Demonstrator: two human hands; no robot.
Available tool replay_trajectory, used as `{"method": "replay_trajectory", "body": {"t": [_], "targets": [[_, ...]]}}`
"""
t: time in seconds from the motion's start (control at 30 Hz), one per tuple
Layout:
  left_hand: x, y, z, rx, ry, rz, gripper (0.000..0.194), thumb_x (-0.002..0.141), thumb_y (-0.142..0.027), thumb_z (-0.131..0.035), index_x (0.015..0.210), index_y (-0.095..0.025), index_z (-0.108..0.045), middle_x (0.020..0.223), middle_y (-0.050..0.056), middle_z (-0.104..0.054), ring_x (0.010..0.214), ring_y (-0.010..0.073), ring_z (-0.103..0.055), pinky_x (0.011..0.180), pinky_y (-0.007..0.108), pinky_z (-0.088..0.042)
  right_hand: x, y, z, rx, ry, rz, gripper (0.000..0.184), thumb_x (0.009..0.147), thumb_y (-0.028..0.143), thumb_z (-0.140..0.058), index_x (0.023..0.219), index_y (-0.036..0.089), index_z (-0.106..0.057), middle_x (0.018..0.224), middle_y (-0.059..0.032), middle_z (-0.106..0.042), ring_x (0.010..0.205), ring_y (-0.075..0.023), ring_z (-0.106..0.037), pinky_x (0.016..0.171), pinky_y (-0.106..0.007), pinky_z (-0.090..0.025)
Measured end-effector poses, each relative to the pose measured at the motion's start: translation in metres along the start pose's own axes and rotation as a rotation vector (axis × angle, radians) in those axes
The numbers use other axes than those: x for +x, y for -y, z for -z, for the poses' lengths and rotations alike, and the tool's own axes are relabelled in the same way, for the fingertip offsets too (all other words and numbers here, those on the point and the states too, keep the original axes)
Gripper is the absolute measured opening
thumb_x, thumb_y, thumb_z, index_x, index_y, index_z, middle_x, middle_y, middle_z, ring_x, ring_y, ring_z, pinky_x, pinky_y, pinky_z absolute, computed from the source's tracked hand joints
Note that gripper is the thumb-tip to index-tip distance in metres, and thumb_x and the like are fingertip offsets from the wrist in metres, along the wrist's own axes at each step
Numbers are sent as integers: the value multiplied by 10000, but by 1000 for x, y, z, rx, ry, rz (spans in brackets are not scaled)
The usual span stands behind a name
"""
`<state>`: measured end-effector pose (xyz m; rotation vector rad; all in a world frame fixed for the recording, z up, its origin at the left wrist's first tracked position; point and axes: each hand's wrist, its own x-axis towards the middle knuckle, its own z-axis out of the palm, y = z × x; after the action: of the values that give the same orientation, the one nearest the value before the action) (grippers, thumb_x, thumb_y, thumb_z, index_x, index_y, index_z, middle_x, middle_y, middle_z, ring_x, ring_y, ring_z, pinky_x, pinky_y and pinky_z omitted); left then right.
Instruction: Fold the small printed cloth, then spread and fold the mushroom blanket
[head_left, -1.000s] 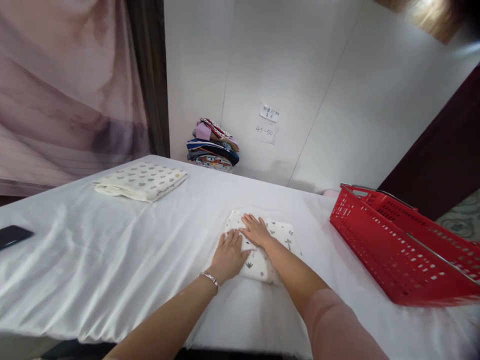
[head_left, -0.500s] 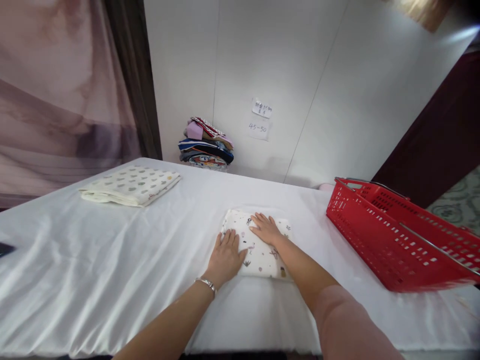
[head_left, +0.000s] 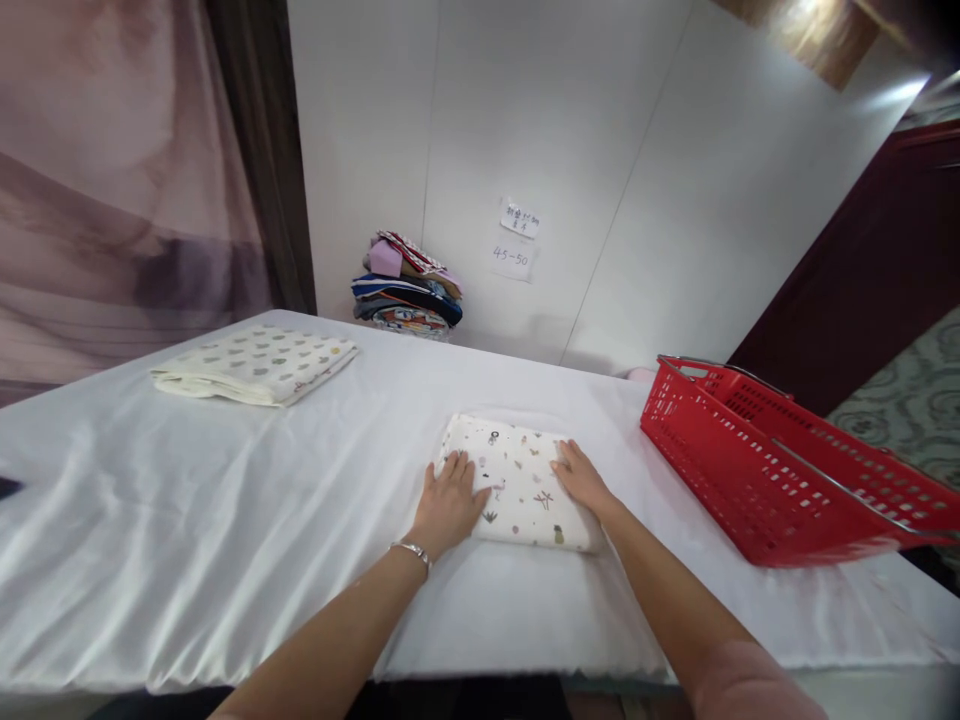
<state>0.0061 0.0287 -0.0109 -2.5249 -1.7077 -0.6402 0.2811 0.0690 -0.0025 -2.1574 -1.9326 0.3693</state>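
A folded white cloth (head_left: 521, 490) printed with small plants and figures lies flat on the white-covered table (head_left: 360, 480) in front of me. My left hand (head_left: 450, 498) rests flat on its left edge, fingers stretched out and thumb spread. On the opposite side, my right hand (head_left: 583, 478) lies with extended fingers over the right edge of the cloth. Neither hand grips anything. Farther left, a second folded cream cloth (head_left: 259, 365) with grey-green shapes lies near the table's far left corner.
A red perforated basket (head_left: 780, 470) stands at the right end of the table. Behind the table, a stack of folded textiles (head_left: 409, 285) sits against the white wall. Paper labels (head_left: 514, 258) are stuck on that wall. A pinkish curtain (head_left: 112, 180) hangs on the left.
My right hand has slid right, from the top middle of the folded cloth to its right edge. My left hand stays on the left edge. The view has shifted slightly.
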Motion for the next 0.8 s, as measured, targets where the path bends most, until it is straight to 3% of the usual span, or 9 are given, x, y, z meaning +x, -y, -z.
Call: {"method": "replay_trajectory", "body": {"t": [0.1,0.2,0.3,0.4,0.5,0.6,0.7,0.8], "targets": [[1,2,9,-81,33,75,463,890,-417,-337,1247,-155,-473,1404,106,-382,1329,273,-251,1028,490,-286,-12,-11,-4,87,-47,-39,586,867,411,-361,1391,159,-300,1461,-86,-262,1328,-201,-256,1073,-335,-215],[0,8,17,-141,26,257,497,892,-413,-318,1274,-116,-431,1412,131,-359,1291,271,-314,981,416,-350,-21,-13,-6,133,-114,2,550,867,386,-360,1360,142,-365,1409,-78,-366,1292,-182,-323,1070,-301,-227],[-1,14,20,-157,79,389,528,873,-408,-349,1301,-100,-385,1265,162,-510,1139,281,-480,912,395,-394,-27,-11,-5,146,-153,-6,525,860,366,-364,1335,146,-408,1356,-77,-438,1259,-185,-375,1050,-300,-267],[5,24,22,-164,156,385,522,864,-370,-358,1310,-98,-364,1137,161,-582,1016,262,-558,855,369,-422,-35,-4,-7,141,-163,-42,525,854,349,-369,1324,121,-423,1333,-99,-461,1245,-202,-393,1040,-309,-285],[22,41,25,-161,181,345,464,851,-287,-379,1287,-130,-400,1191,143,-559,1039,234,-554,864,331,-422,-55,5,-13,151,-149,-49,541,841,336,-396,1323,91,-415,1330,-129,-456,1243,-214,-396,1036,-312,-291],[40,62,31,-145,206,377,423,834,-271,-409,1251,-211,-458,1216,84,-568,1083,226,-537,879,321,-419,-85,13,-16,182,-73,36,555,826,389,-441,1314,126,-426,1320,-121,-462,1200,-218,-441,1000,-315,-340],[45,75,35,-152,232,451,430,830,-319,-416,1244,-221,-475,1184,73,-595,1066,233,-551,858,324,-434,-107,17,-7,160,-16,137,514,832,444,-440,1278,190,-465,1257,-93,-514,1119,-218,-499,933,-325,-400],[39,73,33,-126,199,452,417,848,-360,-365,1210,-216,-511,1090,87,-636,981,244,-588,810,339,-451,-107,24,9,28,-130,148,476,842,406,-429,1258,182,-482,1288,-117,-476,1182,-249,-435,962,-361,-369]]}}
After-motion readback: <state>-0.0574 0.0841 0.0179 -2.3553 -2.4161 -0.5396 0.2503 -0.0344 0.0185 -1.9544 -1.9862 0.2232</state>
